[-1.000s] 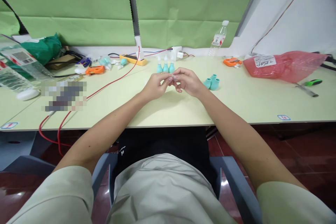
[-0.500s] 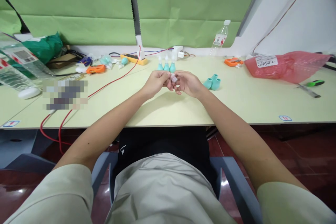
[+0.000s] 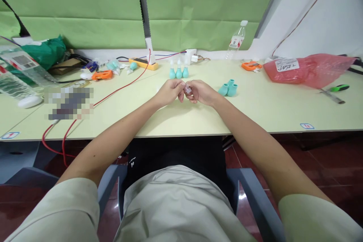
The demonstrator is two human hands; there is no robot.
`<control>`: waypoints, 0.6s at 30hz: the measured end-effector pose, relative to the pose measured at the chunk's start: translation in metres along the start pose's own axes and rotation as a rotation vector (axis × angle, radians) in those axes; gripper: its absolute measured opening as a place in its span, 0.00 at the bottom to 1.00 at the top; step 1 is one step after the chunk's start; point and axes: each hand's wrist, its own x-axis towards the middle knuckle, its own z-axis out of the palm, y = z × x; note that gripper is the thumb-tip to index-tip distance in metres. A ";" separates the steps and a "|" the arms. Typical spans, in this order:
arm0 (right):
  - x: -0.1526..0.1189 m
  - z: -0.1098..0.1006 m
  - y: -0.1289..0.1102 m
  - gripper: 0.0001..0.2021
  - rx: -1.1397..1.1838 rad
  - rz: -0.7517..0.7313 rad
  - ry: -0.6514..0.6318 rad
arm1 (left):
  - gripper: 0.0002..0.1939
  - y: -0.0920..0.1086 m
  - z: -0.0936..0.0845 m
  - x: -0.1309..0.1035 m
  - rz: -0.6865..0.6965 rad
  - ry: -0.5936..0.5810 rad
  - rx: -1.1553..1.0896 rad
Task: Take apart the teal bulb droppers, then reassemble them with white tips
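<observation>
My left hand [image 3: 171,90] and my right hand [image 3: 200,92] meet above the table, fingertips pinched together. Between them is a small clear plastic piece [image 3: 187,89], mostly covered by the fingers, so its exact shape is hidden. Just behind the hands stand three teal squeeze bulbs [image 3: 178,73] with clear pointed tips. To the right of my right hand, three more teal bulbs [image 3: 228,89] sit close together, open at the top and without tips. Something small and pale [image 3: 158,89] shows faintly beside my left hand.
A red plastic bag [image 3: 306,70], a green-handled tool [image 3: 339,88] and an orange cutter [image 3: 251,66] lie at right. A water bottle [image 3: 236,41] stands at the back. Left are a yellow multimeter [image 3: 143,64], another orange tool [image 3: 102,75], bottles and a red cable [image 3: 121,87].
The fingers of both hands have drawn in tighter around the clear piece, and my left fingers have turned slightly. The bulbs on the table have stayed in place.
</observation>
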 end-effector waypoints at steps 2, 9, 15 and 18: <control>0.000 -0.001 -0.002 0.13 -0.043 -0.009 0.028 | 0.24 -0.002 -0.002 -0.001 0.023 0.000 0.074; 0.003 -0.016 -0.004 0.12 -0.340 -0.174 0.096 | 0.14 -0.001 -0.011 0.000 0.197 0.097 0.334; 0.008 -0.026 0.010 0.10 -0.665 -0.419 0.122 | 0.06 -0.007 -0.016 0.006 0.139 0.181 0.253; 0.011 -0.033 0.011 0.07 -0.744 -0.451 0.260 | 0.09 -0.010 -0.025 0.008 0.133 0.311 0.209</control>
